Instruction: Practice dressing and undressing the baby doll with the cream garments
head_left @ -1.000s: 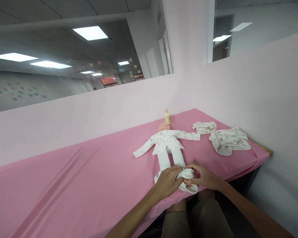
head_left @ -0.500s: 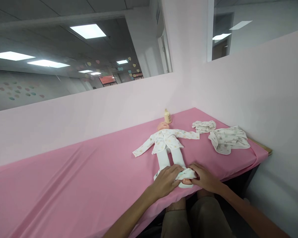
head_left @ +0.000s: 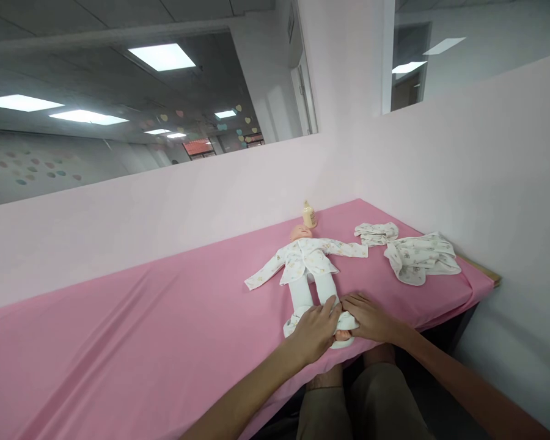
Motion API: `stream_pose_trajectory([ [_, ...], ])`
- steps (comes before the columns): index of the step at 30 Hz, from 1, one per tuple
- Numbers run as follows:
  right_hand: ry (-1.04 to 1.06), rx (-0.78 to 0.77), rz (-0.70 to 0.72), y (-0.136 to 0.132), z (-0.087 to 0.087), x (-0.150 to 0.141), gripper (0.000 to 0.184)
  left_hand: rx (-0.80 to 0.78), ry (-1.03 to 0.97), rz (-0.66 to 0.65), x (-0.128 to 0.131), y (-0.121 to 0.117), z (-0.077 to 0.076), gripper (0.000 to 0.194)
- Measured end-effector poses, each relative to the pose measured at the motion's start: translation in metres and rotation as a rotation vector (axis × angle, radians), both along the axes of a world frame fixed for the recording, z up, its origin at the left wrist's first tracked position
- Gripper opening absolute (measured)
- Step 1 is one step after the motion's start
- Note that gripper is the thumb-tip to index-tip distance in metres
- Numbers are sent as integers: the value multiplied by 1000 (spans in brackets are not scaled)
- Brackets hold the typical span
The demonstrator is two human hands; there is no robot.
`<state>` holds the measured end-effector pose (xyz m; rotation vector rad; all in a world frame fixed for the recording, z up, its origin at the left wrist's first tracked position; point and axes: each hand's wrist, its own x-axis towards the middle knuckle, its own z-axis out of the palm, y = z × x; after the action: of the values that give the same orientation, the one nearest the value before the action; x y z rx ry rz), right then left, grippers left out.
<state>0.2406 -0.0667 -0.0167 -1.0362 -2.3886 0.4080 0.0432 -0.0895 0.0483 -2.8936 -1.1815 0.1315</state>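
A baby doll (head_left: 308,263) lies on its back on the pink table cover (head_left: 165,330), in a white printed top with bare white legs pointing toward me. At its feet, near the table's front edge, my left hand (head_left: 315,330) and my right hand (head_left: 367,318) are both closed on a bunched white garment (head_left: 341,324). The cloth sits gathered around the doll's feet, mostly hidden by my fingers.
A small cream bottle (head_left: 308,215) stands behind the doll's head by the pink partition wall. Two folded white printed garments (head_left: 421,256) (head_left: 376,231) lie at the right end of the table. My knees show below the table edge.
Both hands have slid the bunched garment a little farther up, toward the doll's feet and lower legs. The doll and other clothes have not moved.
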Motion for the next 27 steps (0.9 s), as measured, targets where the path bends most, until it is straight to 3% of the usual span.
stream_pose_trajectory([
  [5, -30, 124, 13, 6, -5, 0, 8, 21, -22, -47, -3, 7, -2, 56],
  [10, -45, 160, 2, 11, -7, 1, 24, -58, -24, -58, 0, 13, 9, 50],
  [15, -19, 112, 0, 11, -5, 0, 23, -117, -91, -57, -3, 16, 13, 47],
  [20, 74, -86, -43, 9, 5, 6, 8, -306, -339, -59, -22, 15, 20, 47],
  [24, 212, -385, -28, 11, 19, 22, 42, -292, -388, 42, -40, 13, 26, 36],
  [27, 337, -538, -12, 13, 30, 27, 42, -231, -332, 73, -50, 11, 28, 28],
])
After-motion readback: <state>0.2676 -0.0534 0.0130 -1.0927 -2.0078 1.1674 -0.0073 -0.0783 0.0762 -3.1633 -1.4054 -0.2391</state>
